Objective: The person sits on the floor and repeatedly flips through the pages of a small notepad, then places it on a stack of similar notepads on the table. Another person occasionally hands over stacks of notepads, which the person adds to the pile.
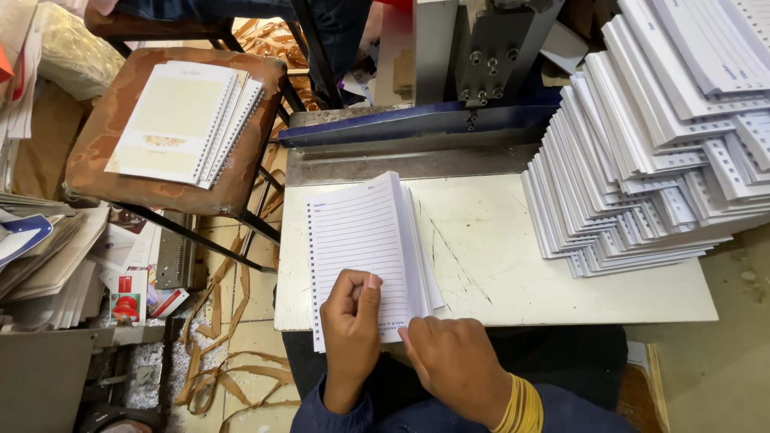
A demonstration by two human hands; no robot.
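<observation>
Both hands, left (350, 317) and right (453, 357), press a lined page block (365, 240) on the table (561, 297).

The left hand (350, 319) is curled into a loose fist, thumb raised, pressing on the lined notepad (365, 240) at its near edge. The right hand (453, 357) (bangles at the wrist) lies knuckles-up, fingertips touching the notepad's near right corner.

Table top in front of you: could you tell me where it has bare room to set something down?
The white table top is bare between the lined notepad and the fanned stacks of punched pads. The right side is crowded.
</observation>
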